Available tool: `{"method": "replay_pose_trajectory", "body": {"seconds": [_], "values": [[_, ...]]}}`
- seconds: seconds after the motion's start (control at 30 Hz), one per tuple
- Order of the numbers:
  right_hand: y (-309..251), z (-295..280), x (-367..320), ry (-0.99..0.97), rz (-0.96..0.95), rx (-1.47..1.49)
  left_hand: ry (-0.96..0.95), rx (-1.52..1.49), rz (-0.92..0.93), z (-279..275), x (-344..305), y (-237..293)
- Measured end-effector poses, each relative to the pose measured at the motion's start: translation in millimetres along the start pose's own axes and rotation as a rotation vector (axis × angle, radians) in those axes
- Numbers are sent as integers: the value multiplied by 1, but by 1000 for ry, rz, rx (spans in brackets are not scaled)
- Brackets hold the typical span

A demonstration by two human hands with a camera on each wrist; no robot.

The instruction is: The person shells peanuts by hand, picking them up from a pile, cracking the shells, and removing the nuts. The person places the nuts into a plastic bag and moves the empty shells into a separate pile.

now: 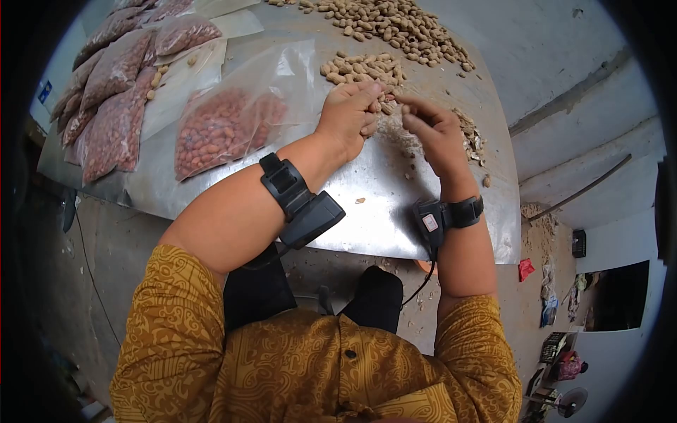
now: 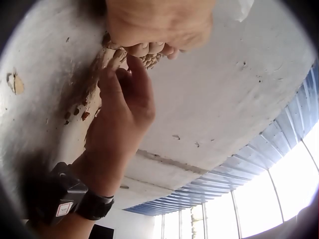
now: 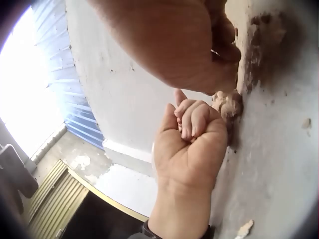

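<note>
My left hand (image 1: 345, 121) curls over the metal table beside a small pile of unshelled peanuts (image 1: 363, 69). In the right wrist view its fingers fold over reddish peanut kernels (image 3: 180, 122) in the palm. Just to the right, my right hand (image 1: 438, 134) has its thumb and forefinger together, close to the left fingertips. Between them, in the left wrist view, is a pale peanut (image 2: 118, 58), partly hidden by the fingers. Broken shells (image 1: 469, 134) lie beyond the right hand.
A larger heap of unshelled peanuts (image 1: 395, 25) spreads at the table's far side. An open clear bag of red kernels (image 1: 211, 134) lies left of the hands. Several filled bags (image 1: 116, 70) are stacked at the far left. The table's near edge (image 1: 381, 252) is above the knees.
</note>
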State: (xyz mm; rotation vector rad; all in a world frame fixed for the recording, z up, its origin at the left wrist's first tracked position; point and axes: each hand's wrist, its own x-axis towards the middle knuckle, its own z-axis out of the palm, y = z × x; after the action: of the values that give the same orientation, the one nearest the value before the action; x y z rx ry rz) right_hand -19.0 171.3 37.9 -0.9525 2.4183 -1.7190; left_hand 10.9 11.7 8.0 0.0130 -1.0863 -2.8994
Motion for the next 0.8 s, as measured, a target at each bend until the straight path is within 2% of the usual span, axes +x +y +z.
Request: {"method": "replay_pose_trajectory", "body": {"seconds": [0.07,0.17,0.27,0.47,0.57,0.67,0.8], "values": [[7,-4,2,112,50,354,-24,35,-22,0,0,-4],[8,-4,4,150,44,645,-105,113,-48,1,-2,-6],[11,-6,5,123,45,657,-52,216,-16,12,-9,-3],[10,2,2,93,-53,410,-105,283,79,15,-11,-5],[12,1,2,125,-37,481,-78,289,102,13,-7,-9],[17,-2,4,66,-33,658,-125,304,62,10,-7,-9],[16,1,3,56,-9,506,-165,300,86,11,-10,-7]]}}
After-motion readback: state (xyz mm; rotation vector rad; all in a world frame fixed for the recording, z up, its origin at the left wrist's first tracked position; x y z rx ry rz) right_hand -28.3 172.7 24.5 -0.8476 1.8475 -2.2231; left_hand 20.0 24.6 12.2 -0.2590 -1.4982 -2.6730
